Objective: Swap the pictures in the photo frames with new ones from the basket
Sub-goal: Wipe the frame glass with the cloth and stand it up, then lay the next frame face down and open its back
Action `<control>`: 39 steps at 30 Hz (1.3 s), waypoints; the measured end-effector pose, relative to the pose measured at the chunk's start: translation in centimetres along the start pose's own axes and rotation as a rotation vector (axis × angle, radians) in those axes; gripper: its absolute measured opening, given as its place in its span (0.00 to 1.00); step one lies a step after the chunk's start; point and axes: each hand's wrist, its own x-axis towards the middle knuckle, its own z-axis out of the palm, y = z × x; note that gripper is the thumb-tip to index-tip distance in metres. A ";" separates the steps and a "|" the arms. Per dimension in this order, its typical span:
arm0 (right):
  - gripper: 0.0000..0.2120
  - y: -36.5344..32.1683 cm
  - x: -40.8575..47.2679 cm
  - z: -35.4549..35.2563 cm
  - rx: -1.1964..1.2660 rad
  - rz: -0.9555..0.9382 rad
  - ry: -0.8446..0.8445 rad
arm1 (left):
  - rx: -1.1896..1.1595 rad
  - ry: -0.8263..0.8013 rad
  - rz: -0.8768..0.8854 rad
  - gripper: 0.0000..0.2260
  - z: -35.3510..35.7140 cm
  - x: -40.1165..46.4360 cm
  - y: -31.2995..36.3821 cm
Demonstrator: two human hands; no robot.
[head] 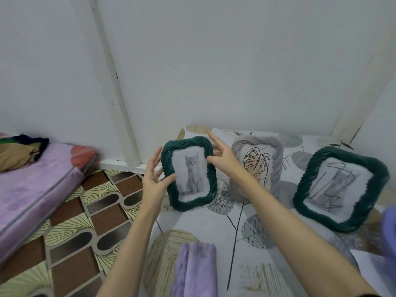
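A dark green twisted-rim photo frame (pixel 192 203) with a grey cat picture (pixel 191 172) stands upright at the table's left edge. My left hand (pixel 153 179) holds its lower left side, thumb on the front rim and fingers spread behind. My right hand (pixel 222 157) holds its upper right corner, thumb on the rim and index finger pointing up. A pale grey frame (pixel 276 161) with a leaf line drawing stands behind my right forearm. A second green frame (pixel 372 209) leans at the right with a scribbled-over picture. No basket is clearly visible.
The table wears a leaf-patterned cloth (pixel 214 219). A folded lilac towel (pixel 195 269) lies at the front. A white sheet (pixel 368 264) and a blurred purple object (pixel 389 228) sit at the right edge. A purple mattress (pixel 32 189) lies on the floor to the left, with white walls behind.
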 end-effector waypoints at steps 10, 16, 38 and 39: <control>0.27 0.8 -9.2 -7.4 -0.235 -0.248 0.532 | 0.445 -0.067 0.452 0.19 9.6 -1.6 0.3; 0.32 3.3 -10.3 -10.0 -0.314 -0.048 0.609 | 0.391 -0.222 0.089 0.29 14.2 -1.4 -2.7; 0.33 -0.5 -23.9 -8.1 -0.430 0.044 0.386 | -0.048 -0.447 -0.284 0.35 10.5 -12.7 1.6; 0.30 -1.2 -24.9 -7.3 -0.465 -0.033 0.373 | -0.025 -0.436 -0.258 0.34 10.6 -13.5 1.9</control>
